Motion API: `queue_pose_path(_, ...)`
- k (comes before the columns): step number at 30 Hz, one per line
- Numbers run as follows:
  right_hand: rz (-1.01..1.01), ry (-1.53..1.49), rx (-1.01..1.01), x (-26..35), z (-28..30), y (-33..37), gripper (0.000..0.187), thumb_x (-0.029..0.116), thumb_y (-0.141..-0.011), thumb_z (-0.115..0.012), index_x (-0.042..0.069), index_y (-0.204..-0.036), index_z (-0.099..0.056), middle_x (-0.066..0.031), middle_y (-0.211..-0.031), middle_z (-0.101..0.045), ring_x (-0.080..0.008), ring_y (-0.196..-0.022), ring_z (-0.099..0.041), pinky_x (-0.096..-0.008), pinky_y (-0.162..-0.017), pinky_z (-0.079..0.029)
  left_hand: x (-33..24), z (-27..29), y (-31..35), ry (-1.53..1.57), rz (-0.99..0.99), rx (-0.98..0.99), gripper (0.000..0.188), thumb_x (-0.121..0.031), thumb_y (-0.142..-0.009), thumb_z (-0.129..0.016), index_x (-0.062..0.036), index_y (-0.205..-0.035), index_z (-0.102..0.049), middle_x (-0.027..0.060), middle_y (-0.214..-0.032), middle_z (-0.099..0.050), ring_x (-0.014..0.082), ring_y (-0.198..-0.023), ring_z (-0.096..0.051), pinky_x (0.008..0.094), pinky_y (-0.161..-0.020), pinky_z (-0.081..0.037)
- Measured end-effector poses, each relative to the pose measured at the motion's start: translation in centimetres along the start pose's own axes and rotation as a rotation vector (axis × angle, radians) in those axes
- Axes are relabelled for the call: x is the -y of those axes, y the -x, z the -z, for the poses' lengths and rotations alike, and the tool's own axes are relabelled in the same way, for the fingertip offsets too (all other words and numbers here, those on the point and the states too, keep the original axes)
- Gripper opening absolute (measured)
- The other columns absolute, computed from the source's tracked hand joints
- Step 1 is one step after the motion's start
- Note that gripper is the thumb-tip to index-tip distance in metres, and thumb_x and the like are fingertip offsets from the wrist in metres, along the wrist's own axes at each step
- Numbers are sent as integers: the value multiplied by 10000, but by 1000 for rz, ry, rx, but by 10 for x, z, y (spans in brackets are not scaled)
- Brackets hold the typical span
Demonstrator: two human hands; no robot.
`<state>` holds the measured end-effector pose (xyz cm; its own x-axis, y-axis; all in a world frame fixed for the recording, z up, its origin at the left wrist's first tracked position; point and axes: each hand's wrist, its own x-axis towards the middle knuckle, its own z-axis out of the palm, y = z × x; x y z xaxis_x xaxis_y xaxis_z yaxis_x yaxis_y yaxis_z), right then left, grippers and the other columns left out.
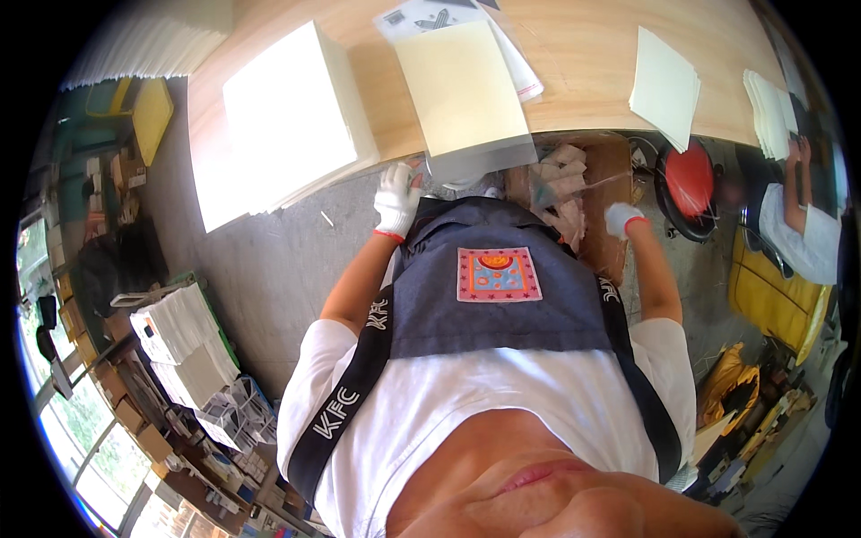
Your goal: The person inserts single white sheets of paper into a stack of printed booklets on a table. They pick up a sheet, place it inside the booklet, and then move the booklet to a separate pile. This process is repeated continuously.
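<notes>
Presently, both hands are below the near edge of the table (578, 94), in gloves with red cuffs. The left hand (395, 201) is just off the edge, between the white stack (291, 112) and the clear sleeve (484, 158). Its fingers are partly bent, with the thumb set apart; whether it grips or touches anything cannot be told. The right hand (621, 220) is lower, beside the carton (612, 184) — its fingers look folded in, and their grip cannot be made out.

The cream sheet (462, 85) lies flat on the table, ahead of the hands and near the middle. The sleeve shows past its near end and overhangs the edge; whether the sheet is inside it or on top is unclear. A printed bag (429, 18) shows beyond the sheet's far end.

The white stack is tall and to the left of the sheet. To the right is a small pile (665, 88), its near corner over the edge, and farther right a second pile (767, 115), close to a co-worker's hands (797, 151).

Underneath, crumpled paper (565, 188) fills part of the carton — a red stool (689, 179) stands to its right on the grey floor (291, 287).
</notes>
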<state>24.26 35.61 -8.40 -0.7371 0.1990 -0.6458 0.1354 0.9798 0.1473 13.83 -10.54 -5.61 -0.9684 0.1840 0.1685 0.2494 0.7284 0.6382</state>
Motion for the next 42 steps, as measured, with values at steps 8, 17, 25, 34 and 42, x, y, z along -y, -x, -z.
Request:
queue_pose_path(8,581,-187,-1018,149,120,8,503,138,-595,-690,203,-1078,-564,-22,-1138,-503,-201,-1046,-496,-358,-847,-418,-29,-3,-28,-211,-540,-165,136,-152,-640,-703,-123,-689,-579,6,-937,-609,246,-844,-563,370,-641,-462)
queue_pose_path(17,175,-1187,-680,189,76,-47,200,264,-768,-590,70,-794,-548,-154,-699,-602,-334,-674,-582,-427,-621,-443,2,-41,-9,676,612,-211,115,-92,-822,-577,-93,-754,-484,-8,-718,-546,72,-649,-500,225,-495,-377)
queue_pose_path(25,108,-1369,-106,162,118,-10,457,457,-887,-417,29,-857,-573,-68,-625,-577,-152,-525,-550,-284,-485,-435,-48,4,-18,1012,651,-23,257,-147,-827,-607,8,-1029,-572,16,-839,-588,62,-722,-500,200,-622,-413)
queue_pose_path(34,824,-1572,172,281,232,29,277,262,-881,-539,25,-1010,-601,34,-618,-514,-51,-497,-449,-202,-434,-369,-75,194,-29,497,206,-646,240,-118,-881,-516,25,-1061,-584,70,-875,-605,121,-772,-532,261,-717,-429)
queue_pose_path(42,855,-661,-406,339,269,43,346,383,-856,-491,79,-838,-655,-80,-623,-619,-147,-609,-599,-315,-521,-441,49,207,-14,-99,275,-627,352,-92,-797,-458,-15,-1131,-540,102,-985,-590,195,-794,-576,300,-731,-464)
